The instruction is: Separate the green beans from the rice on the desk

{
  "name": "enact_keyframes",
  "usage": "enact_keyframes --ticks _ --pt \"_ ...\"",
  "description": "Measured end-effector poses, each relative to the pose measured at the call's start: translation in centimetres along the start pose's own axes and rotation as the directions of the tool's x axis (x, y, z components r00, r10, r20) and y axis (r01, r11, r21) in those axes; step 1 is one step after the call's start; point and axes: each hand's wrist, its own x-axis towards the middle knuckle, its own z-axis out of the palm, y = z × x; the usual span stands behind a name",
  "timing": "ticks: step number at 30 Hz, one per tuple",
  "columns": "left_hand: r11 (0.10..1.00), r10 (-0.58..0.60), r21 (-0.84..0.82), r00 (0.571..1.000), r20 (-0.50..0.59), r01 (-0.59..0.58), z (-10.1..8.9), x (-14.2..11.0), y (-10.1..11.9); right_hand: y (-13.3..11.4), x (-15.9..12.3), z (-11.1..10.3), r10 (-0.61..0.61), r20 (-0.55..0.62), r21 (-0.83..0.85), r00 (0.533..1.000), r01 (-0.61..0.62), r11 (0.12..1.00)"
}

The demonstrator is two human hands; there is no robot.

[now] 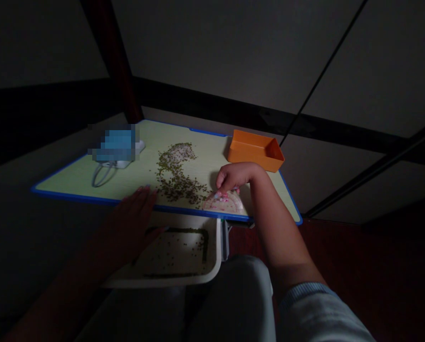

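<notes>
My right hand (236, 175) is closed on a clear protractor (224, 204) with pink pictures, which lies near the front edge of the small table (134, 183). Left of the protractor, small dark and green grains (178, 187) are strewn over the tabletop, with a paler patch (180, 153) farther back. My left hand (139, 213) rests at the table's front edge with its fingers stretched out and nothing in them. Beneath that edge is a white tray (217, 266), with scattered grains on its floor and dark lines of them along its sides.
An orange open box (255, 151) stands at the table's back right. A blurred-out blue device (118, 145) on a white base, with a grey cable loop (100, 176), sits on the left. Behind the table are wall panels (212, 57). My knees are below the tray.
</notes>
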Motion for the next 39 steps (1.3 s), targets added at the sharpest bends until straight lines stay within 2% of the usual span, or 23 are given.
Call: enact_keyframes --ticks 10,17,20,28,34,39 --pt "1.000 -0.007 -0.002 0.998 0.064 0.007 0.0 0.2 -0.1 0.0 0.2 0.1 0.013 -0.046 -0.009 0.999 -0.014 1.000" --pt "1.000 -0.005 0.013 0.997 0.071 0.004 -0.2 0.3 0.0 0.0 0.5 0.1 -0.060 0.014 0.003 0.998 0.060 0.998" --pt "1.000 -0.002 0.015 0.998 0.063 0.001 -0.1 0.2 0.0 0.0 0.4 0.1 -0.040 -0.016 -0.006 0.999 0.040 0.999" --pt "1.000 -0.006 0.011 0.998 0.056 0.005 0.1 0.1 0.0 -0.2 0.9 0.4 -0.036 0.000 -0.006 0.999 0.036 0.999" --pt "1.000 -0.011 0.009 0.994 0.107 0.010 -0.3 0.3 -0.1 -0.2 0.3 0.2 0.018 -0.059 -0.033 0.998 -0.020 0.999" --pt "1.000 -0.007 0.027 0.996 0.090 0.005 -0.3 0.3 0.0 0.0 0.3 0.1 0.043 -0.099 -0.023 0.994 -0.045 0.999"
